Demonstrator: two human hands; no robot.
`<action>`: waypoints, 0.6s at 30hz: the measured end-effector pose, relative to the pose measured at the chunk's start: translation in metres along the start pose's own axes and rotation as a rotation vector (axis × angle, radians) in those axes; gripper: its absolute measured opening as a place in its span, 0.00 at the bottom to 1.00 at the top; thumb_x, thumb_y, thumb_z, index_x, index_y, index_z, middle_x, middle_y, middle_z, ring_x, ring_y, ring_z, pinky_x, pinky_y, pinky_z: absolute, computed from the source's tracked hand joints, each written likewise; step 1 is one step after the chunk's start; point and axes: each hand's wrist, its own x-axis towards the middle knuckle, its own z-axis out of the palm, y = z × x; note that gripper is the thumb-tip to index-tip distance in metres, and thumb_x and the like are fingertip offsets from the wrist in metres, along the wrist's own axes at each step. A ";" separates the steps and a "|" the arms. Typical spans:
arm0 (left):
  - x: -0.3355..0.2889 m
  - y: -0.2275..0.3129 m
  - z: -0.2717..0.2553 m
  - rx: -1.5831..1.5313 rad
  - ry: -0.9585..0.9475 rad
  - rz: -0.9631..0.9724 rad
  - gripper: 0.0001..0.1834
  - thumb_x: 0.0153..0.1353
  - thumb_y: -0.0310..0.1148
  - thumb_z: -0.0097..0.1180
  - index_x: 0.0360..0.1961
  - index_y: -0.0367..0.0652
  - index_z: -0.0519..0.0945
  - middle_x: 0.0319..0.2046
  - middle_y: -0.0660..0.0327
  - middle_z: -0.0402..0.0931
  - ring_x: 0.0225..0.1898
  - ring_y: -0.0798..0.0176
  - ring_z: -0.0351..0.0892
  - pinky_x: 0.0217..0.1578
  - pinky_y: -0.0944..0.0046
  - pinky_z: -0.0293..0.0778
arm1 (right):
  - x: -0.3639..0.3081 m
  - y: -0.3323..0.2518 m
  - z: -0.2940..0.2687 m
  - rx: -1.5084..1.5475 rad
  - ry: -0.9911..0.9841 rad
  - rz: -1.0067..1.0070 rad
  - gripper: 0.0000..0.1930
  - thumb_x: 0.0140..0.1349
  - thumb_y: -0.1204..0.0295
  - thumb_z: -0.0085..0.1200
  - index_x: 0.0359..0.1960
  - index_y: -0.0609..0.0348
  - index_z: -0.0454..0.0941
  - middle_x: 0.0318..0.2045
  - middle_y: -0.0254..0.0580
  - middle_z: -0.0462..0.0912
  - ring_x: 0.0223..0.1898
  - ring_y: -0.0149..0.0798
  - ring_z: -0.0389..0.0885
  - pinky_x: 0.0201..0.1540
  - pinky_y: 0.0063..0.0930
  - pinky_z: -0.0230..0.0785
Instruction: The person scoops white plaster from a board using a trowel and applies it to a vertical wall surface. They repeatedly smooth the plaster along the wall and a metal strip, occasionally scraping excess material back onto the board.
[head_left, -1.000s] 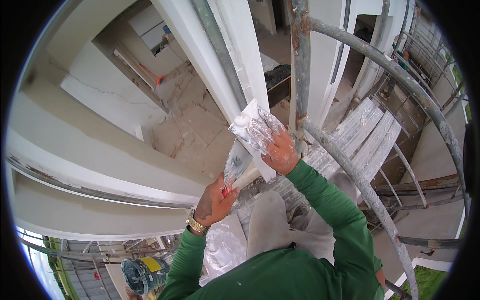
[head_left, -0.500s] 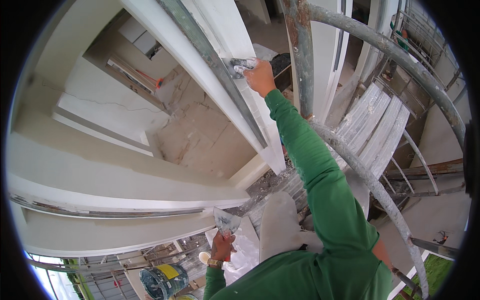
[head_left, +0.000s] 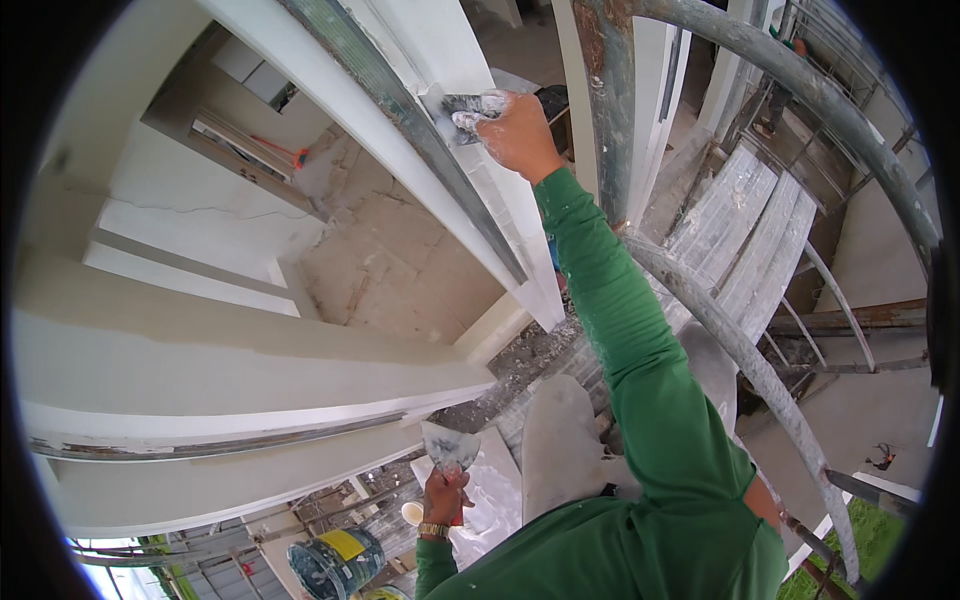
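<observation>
The right hand, arm stretched upward in a green sleeve, grips a flat, putty-smeared metal blade pressed against the smooth white column beside its dull metal strip. The left hand, held low, clasps a second trapezoid scraper, grey and crusted.

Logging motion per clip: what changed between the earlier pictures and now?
The right hand carried its putty knife from chest level, where both tools met, up to the white column's metal edge strip. The left hand dropped low, still holding the second putty knife. Both grips stayed closed; the scaffold planks and blue bucket did not move.
</observation>
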 end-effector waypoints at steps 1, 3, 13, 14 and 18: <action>0.002 0.002 0.004 -0.003 -0.020 0.007 0.16 0.57 0.26 0.57 0.46 0.34 0.69 0.23 0.60 0.72 0.14 0.65 0.74 0.14 0.64 0.78 | 0.015 0.015 0.008 -0.027 0.015 -0.026 0.16 0.51 0.67 0.64 0.34 0.69 0.81 0.24 0.55 0.82 0.24 0.50 0.79 0.33 0.34 0.72; 0.000 0.009 0.011 0.024 -0.027 0.035 0.16 0.57 0.26 0.57 0.45 0.34 0.69 0.23 0.60 0.72 0.14 0.66 0.74 0.14 0.64 0.78 | 0.030 0.021 0.013 -0.096 0.060 -0.041 0.15 0.49 0.67 0.61 0.31 0.68 0.80 0.26 0.57 0.82 0.26 0.58 0.78 0.35 0.37 0.72; -0.008 0.048 0.015 -0.569 -0.326 0.133 0.12 0.57 0.23 0.56 0.41 0.38 0.69 0.21 0.61 0.72 0.15 0.67 0.71 0.19 0.62 0.76 | -0.089 -0.012 -0.046 1.083 -0.330 0.472 0.11 0.60 0.79 0.54 0.44 0.67 0.77 0.38 0.41 0.83 0.40 0.35 0.83 0.44 0.29 0.75; -0.014 0.058 0.013 -0.723 -0.430 0.155 0.11 0.57 0.22 0.55 0.41 0.38 0.69 0.20 0.61 0.71 0.14 0.67 0.71 0.18 0.62 0.75 | -0.113 -0.018 -0.058 1.360 -0.494 0.632 0.12 0.62 0.80 0.54 0.47 0.66 0.75 0.40 0.39 0.82 0.41 0.31 0.82 0.46 0.26 0.75; -0.022 0.097 0.012 -0.424 -0.744 0.307 0.12 0.55 0.24 0.59 0.40 0.40 0.71 0.18 0.63 0.72 0.15 0.68 0.71 0.17 0.66 0.70 | -0.185 -0.036 -0.082 1.322 -0.986 0.778 0.14 0.60 0.78 0.56 0.48 0.65 0.73 0.41 0.37 0.81 0.41 0.30 0.80 0.47 0.25 0.73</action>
